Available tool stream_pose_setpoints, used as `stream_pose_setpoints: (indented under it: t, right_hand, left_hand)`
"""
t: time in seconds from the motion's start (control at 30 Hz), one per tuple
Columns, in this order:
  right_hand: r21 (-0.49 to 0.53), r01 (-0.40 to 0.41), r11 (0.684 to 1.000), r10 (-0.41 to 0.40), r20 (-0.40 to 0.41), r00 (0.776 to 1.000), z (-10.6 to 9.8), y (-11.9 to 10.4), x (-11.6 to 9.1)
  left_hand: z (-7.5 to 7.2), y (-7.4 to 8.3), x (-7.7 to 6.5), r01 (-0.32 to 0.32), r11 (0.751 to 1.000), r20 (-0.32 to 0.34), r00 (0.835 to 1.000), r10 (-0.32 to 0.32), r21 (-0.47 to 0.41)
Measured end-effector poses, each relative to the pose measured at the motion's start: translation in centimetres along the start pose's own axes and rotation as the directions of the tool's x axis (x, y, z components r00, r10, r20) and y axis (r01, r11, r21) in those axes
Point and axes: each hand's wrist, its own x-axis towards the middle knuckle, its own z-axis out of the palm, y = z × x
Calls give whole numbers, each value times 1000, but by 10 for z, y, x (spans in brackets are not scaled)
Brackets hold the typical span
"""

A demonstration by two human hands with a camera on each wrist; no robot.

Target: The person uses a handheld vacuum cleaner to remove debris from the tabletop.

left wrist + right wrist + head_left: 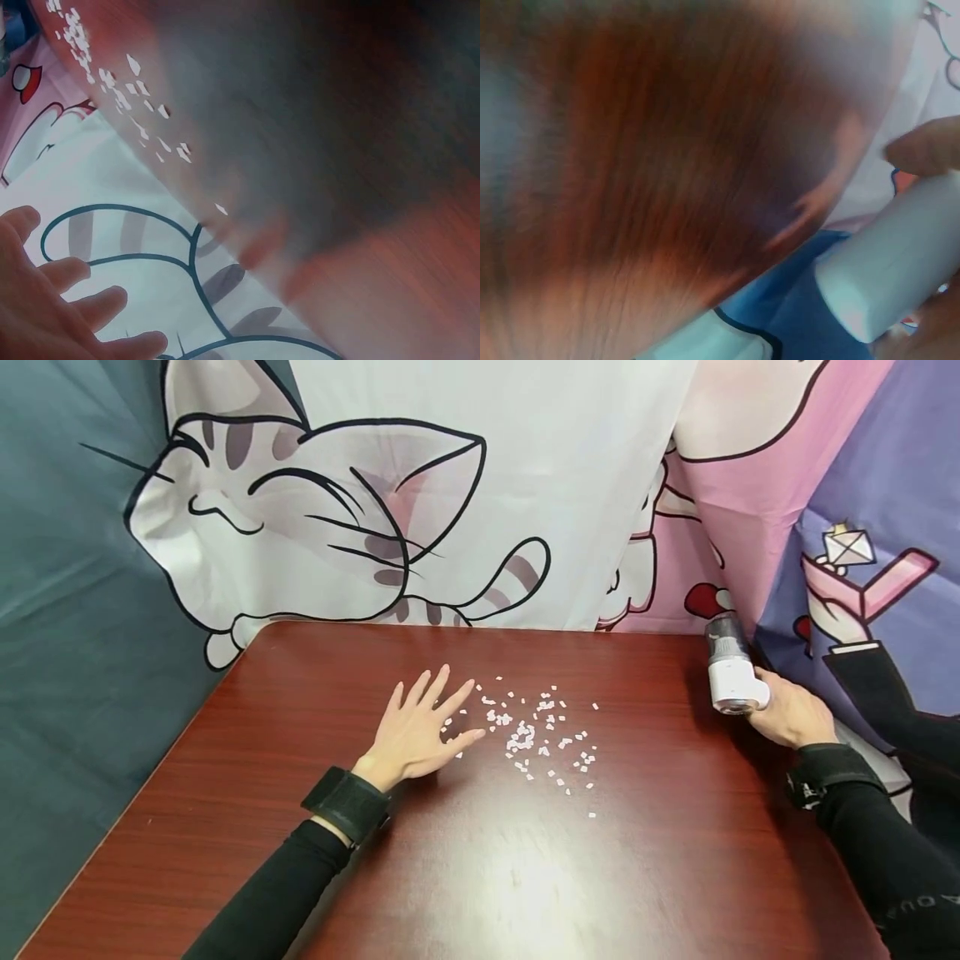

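Note:
Many small white paper scraps (521,737) lie scattered over the middle of the brown table; they also show at the upper left of the left wrist view. Just left of them is my left hand (412,727), fingers spread and holding nothing, with its thumb and fingertips beside the nearest scraps. At the table's right side my right hand (793,710) grips a small white handheld vacuum (733,681) with a clear dark front cup. In the right wrist view the vacuum's white body (900,255) sits between thumb and fingers, partly cut off by the frame edge.
The table (300,877) ends at a cloth backdrop (585,493) with a cartoon cat. Blue cloth (892,460) hangs at the right, where a pale object (877,760) sits partly hidden behind the right wrist. Lamp glare lies on the table's front middle.

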Motion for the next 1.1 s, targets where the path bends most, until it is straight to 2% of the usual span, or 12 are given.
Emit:
stream_pose_setpoints:
  t: [0.27,0.5,0.6,0.67,0.7,0.73,0.77,0.87,0.93,0.97,1.03,1.1]
  right_hand:
    - [105,-8,994,28,-189,982,-13,-32,-14]
    - [127,-6,992,37,-241,970,-21,-53,-33]
    - [206,-50,977,99,-238,966,-25,-65,-41]
    - [356,-39,934,131,-237,963,-28,-74,-45]
    - [473,-5,881,133,-238,962,-29,-80,-46]
    - [608,48,792,122,-235,964,-27,-85,-47]
    - [741,108,663,95,-226,969,-26,-90,-47]
    - [975,179,131,-31,-176,984,-22,-105,-49]
    - [982,107,-157,-129,-127,983,-22,-114,-52]
    - [964,57,-259,-180,-107,978,-21,-118,-53]
    - [908,-44,-417,-279,-82,957,-21,-125,-55]
    - [826,-155,-542,-381,-77,921,-21,-131,-57]
  left_hand:
    - [-9,-3,-17,19,1000,-16,1000,-19,-12]
    - [-16,-5,-34,32,999,-36,999,-32,-18]
    - [-20,-6,-40,38,999,-44,998,-39,-17]
    - [-24,-6,-44,40,999,-49,998,-41,-12]
    - [-26,-7,-46,40,999,-53,998,-41,-9]
    - [-26,-7,-47,40,999,-54,998,-40,-10]
    - [-27,-7,-49,39,999,-57,998,-40,-10]
    - [-30,-8,-53,36,999,-67,997,-37,-14]
    - [-31,-8,-55,38,999,-70,997,-40,-18]
    - [-32,-9,-56,40,999,-71,997,-42,-20]
    - [-32,-9,-58,46,999,-71,996,-48,-25]
    - [-32,-9,-60,50,998,-72,996,-52,-29]
